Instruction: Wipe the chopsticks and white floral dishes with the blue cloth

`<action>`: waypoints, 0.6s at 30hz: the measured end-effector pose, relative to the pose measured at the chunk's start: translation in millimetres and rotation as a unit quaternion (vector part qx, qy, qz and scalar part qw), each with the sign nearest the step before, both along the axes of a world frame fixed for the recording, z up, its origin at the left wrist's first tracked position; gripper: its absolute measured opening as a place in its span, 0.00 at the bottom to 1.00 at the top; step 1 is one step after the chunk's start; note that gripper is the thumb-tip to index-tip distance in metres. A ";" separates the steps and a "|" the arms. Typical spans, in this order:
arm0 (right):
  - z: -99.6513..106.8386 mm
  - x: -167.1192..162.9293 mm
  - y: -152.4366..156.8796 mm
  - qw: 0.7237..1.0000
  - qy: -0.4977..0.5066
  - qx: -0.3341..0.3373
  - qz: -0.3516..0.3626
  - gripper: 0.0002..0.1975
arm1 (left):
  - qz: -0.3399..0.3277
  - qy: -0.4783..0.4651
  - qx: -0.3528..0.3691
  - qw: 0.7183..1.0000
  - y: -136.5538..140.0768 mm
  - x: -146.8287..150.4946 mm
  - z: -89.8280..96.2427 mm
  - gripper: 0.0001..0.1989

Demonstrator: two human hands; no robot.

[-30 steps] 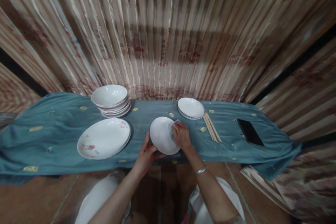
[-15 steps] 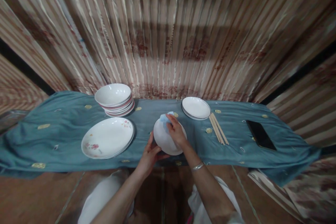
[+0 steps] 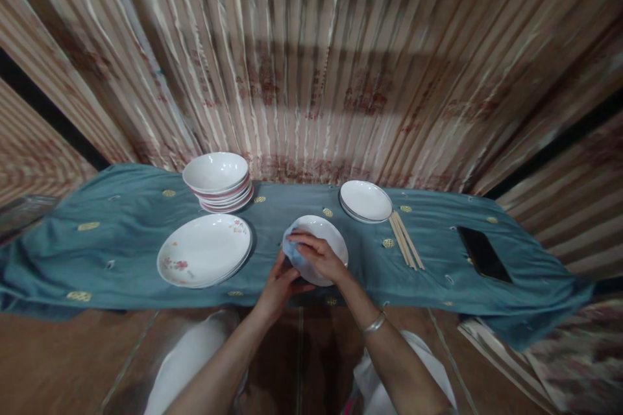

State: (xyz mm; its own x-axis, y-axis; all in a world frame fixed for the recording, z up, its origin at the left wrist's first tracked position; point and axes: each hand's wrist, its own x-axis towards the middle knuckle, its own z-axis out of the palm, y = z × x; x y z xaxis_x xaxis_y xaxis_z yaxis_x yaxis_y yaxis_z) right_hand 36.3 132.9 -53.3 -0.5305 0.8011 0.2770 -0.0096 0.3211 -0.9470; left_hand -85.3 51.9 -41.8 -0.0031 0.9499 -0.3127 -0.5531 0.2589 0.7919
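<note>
One bowl stack, three plate sets, some chopsticks, one phone

Both our forearms come up from the near edge of the table and meet at its middle; our left hand is cupped, fingers curled upward and thumb forward, closed in a grip at the near side; our right hand lies palm down just beyond it, fingers bent and pressed flat, pointing toward the left; the right wrist carries a thin metal bangle; both arms are bare to the elbow, the right one crossing slightly inward.
</note>
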 end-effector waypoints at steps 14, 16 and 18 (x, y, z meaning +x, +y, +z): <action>-0.2 40.9 -16.3 0.986 -0.049 -0.114 0.112 0.16 | -0.032 0.006 0.009 0.999 2.1 -5.7 -0.6 0.48; -0.3 47.8 -17.6 0.985 -0.064 -0.109 0.113 0.13 | -0.035 0.013 0.015 0.999 2.5 -5.7 0.6 0.47; -0.7 55.3 -18.5 0.987 -0.088 -0.089 0.105 0.09 | -0.037 0.018 0.016 0.999 2.5 -5.4 1.9 0.48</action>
